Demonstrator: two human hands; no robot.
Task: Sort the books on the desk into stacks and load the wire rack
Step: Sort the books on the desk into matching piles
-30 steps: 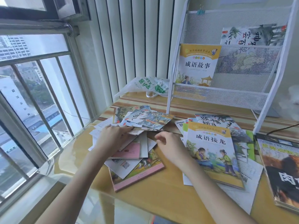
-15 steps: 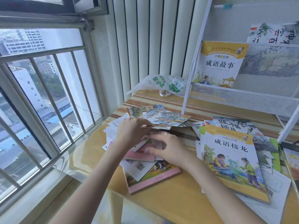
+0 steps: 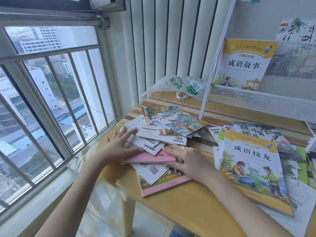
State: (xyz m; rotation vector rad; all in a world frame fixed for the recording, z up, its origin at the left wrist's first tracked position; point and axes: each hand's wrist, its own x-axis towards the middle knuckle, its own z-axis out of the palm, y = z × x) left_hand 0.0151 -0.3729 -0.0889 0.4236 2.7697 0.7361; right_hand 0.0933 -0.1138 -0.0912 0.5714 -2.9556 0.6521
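A loose heap of thin booklets (image 3: 164,132) lies at the left end of the wooden desk (image 3: 184,207). My left hand (image 3: 118,144) rests flat on the heap's left side, fingers spread and straight. My right hand (image 3: 186,159) lies flat with straight fingers on a pink book (image 3: 150,159) in the heap. Under it sits a larger pink-edged picture book (image 3: 164,184). To the right a yellow book (image 3: 253,170) tops another spread of books. The white wire rack (image 3: 266,100) stands behind, with a yellow book (image 3: 244,64) upright in it.
A crumpled plastic bag (image 3: 184,86) lies at the back of the desk beside the rack's left leg. A barred window (image 3: 51,93) runs along the left, close to the desk's edge. Another illustrated book (image 3: 297,31) stands higher in the rack.
Both hands have spread out flat: the left slid to the heap's left side, the right moved down onto the pink book. The view has turned slightly left.
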